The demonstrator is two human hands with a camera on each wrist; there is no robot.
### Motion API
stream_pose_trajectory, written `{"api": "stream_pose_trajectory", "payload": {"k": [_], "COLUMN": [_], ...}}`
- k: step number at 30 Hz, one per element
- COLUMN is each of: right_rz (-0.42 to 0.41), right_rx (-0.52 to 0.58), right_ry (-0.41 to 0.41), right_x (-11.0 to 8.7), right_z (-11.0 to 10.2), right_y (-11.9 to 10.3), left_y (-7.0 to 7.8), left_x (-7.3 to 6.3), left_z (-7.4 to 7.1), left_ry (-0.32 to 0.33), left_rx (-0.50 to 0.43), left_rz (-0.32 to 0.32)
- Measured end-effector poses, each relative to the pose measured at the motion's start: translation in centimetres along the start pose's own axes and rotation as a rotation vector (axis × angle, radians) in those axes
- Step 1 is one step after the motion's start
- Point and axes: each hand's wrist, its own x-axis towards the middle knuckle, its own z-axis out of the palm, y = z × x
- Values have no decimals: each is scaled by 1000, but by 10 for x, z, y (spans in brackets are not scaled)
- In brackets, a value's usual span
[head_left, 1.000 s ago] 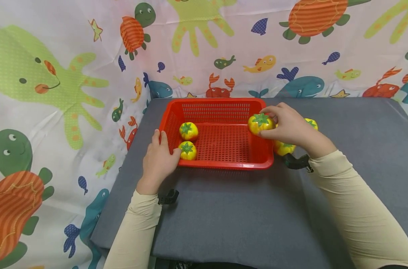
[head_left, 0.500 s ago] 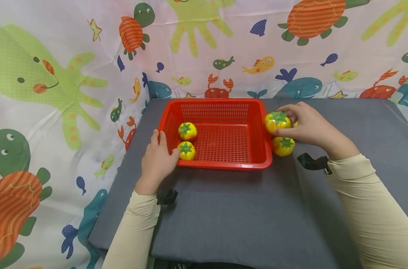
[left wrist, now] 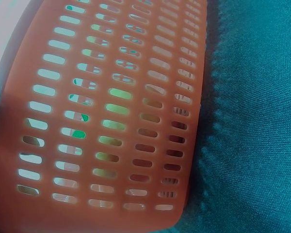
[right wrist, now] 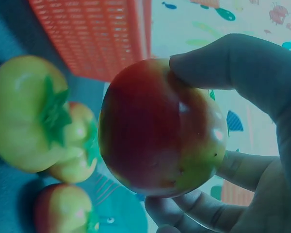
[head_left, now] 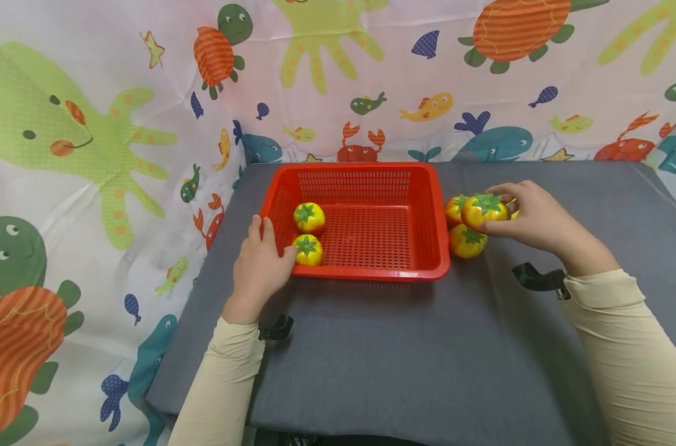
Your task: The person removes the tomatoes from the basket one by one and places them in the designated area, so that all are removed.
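My right hand (head_left: 538, 217) pinches a yellow tomato (head_left: 485, 210) with a green leafy top, thumb on the near side and fingers behind. In the right wrist view the held tomato (right wrist: 162, 128) shows a red, glossy underside. It is outside the red plastic basket (head_left: 371, 274), to its right. Beside the basket's right wall are two tomatoes (head_left: 468, 241), and a third is mostly hidden behind the right hand. My left hand (head_left: 262, 266) holds the basket's front left corner, thumb over the rim. Inside, at the left, sit two more tomatoes (head_left: 308, 218).
The basket stands on a grey cloth-covered table (head_left: 382, 353) near the back. A white curtain (head_left: 326, 118) printed with sea animals hangs behind and at the left. In the left wrist view, the slotted basket wall (left wrist: 106, 145) fills much of the frame.
My right hand has carried the tomato from over the basket's right side out past the rim to the right, uncovering tomatoes beside the wall. The left hand stays on the basket.
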Motion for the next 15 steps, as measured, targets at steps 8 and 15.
{"api": "stream_pose_trajectory", "payload": {"k": [8,15], "right_rz": [14,31], "right_rx": [12,-2], "right_ry": [30,46], "right_x": [-7,-12], "right_z": [6,12], "right_y": [23,41], "left_y": [1,0], "left_x": [0,0], "left_z": [-1,0], "left_ry": [7,0], "left_rx": [8,4], "left_rz": [9,3]}}
